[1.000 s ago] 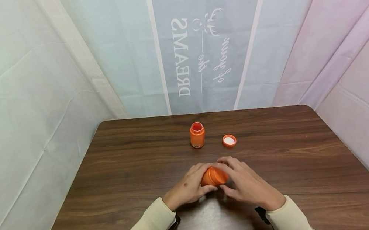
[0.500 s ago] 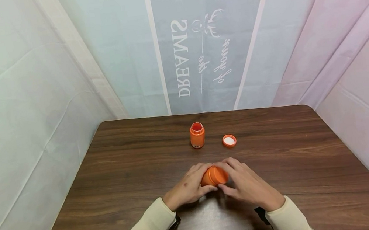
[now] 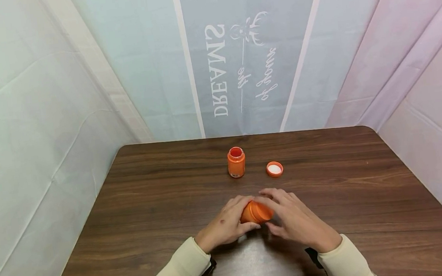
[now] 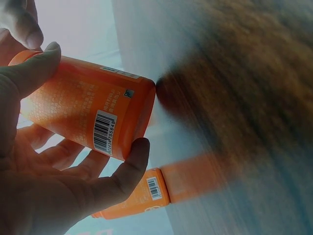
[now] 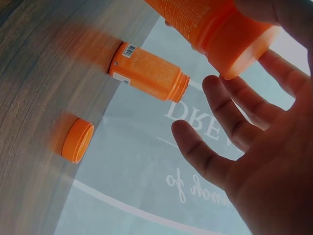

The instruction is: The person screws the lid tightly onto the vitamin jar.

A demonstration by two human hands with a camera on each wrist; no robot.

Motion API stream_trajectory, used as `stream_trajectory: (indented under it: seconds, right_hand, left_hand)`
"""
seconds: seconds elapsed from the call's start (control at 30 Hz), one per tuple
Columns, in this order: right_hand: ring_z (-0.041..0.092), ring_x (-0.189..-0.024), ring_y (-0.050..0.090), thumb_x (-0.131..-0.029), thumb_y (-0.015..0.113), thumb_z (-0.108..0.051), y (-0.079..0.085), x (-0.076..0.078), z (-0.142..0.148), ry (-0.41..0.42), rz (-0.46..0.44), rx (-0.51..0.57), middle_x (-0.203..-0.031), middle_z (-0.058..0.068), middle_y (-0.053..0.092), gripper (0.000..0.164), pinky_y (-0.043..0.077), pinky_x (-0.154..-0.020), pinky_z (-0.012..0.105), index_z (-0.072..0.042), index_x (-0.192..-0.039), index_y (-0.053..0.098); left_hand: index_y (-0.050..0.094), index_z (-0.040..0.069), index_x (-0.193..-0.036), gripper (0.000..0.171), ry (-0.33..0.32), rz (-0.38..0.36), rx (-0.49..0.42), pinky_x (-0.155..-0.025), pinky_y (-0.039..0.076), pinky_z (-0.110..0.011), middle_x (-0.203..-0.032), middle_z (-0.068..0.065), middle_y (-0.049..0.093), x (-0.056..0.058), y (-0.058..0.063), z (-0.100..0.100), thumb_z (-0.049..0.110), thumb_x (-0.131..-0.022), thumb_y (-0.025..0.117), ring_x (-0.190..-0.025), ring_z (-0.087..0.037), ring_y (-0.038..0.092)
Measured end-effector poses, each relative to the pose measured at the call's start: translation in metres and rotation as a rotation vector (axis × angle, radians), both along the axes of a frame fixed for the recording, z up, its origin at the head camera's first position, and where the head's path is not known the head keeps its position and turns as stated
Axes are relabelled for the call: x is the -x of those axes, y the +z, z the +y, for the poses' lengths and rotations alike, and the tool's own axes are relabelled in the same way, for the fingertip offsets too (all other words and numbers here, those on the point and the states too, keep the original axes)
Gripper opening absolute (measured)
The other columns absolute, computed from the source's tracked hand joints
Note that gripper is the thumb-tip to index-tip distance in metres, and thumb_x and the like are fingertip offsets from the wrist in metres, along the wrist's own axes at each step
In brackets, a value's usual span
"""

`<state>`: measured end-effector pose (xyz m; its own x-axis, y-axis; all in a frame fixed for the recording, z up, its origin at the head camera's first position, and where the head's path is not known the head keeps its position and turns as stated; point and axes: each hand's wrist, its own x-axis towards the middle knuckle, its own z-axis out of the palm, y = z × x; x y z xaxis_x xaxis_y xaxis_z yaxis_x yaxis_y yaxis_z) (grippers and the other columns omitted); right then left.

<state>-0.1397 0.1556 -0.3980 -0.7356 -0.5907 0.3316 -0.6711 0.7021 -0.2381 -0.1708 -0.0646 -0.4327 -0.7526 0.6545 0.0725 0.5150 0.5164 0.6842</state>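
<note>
My left hand (image 3: 225, 224) grips an orange bottle (image 4: 80, 100) with a barcode label, fingers and thumb wrapped about its body. The bottle is tilted, and its ribbed-neck end with the orange cap (image 3: 262, 211) points right, toward my right hand (image 3: 294, 219). Around that cap the right fingers are spread and loosely bent; in the right wrist view the fingertips (image 5: 212, 83) lie right at its edge and the thumb overlaps its top. Farther back stands a second orange bottle (image 3: 236, 163), upright and uncapped. Its look-alike loose cap (image 3: 274, 169) lies with its white inside facing up.
The dark wood-grain table (image 3: 161, 183) has rounded far corners. Behind it hangs a pale blue cloth (image 3: 238, 65) with mirrored white lettering, and light cloth walls (image 3: 44, 128) stand at both sides. The standing bottle and loose cap are just beyond my hands.
My right fingers closed in on the cap half a second ago and now stand looser and wider around it. The left hand and its bottle hold still; the rear bottle and loose cap have not moved.
</note>
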Motion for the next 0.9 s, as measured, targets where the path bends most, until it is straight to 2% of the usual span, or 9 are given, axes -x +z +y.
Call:
stream_trajectory:
  seconds: [0.23,0.67,0.9]
  right_hand:
    - [0.020,-0.108,0.056,-0.071,0.082,-0.011,-0.0022,-0.0007,0.0005,0.017,0.010,0.006,-0.121,0.002,0.057,0.065,0.048,-0.076,0.038,-0.014,-0.132,0.060]
    - [0.010,-0.094,0.054,-0.077,0.084,-0.023,-0.0070,-0.0029,-0.0024,-0.031,-0.013,0.035,-0.112,-0.002,0.058,0.059,0.046,-0.070,0.031,-0.012,-0.130,0.059]
    - [0.008,-0.093,0.054,-0.080,0.083,-0.028,-0.0092,-0.0045,-0.0031,-0.063,-0.042,0.033,-0.113,-0.002,0.057,0.056,0.046,-0.070,0.030,-0.013,-0.129,0.059]
  left_hand:
    - [0.051,0.019,-0.138,0.057,-0.005,0.005,-0.008,-0.092,0.046,-0.035,-0.131,0.000,0.055,-0.0001,-0.0028,0.0005,0.032,-0.089,0.076,-0.113,-0.017,0.051]
    - [0.048,0.017,-0.143,0.062,-0.001,0.012,-0.013,-0.093,0.046,-0.034,-0.132,0.000,0.055,-0.0028,-0.0043,0.0003,0.031,-0.090,0.076,-0.112,-0.015,0.051]
    - [0.047,0.016,-0.144,0.062,0.003,0.017,-0.001,-0.093,0.046,-0.034,-0.133,-0.001,0.055,-0.0035,-0.0051,0.0007,0.030,-0.090,0.076,-0.113,-0.015,0.050]
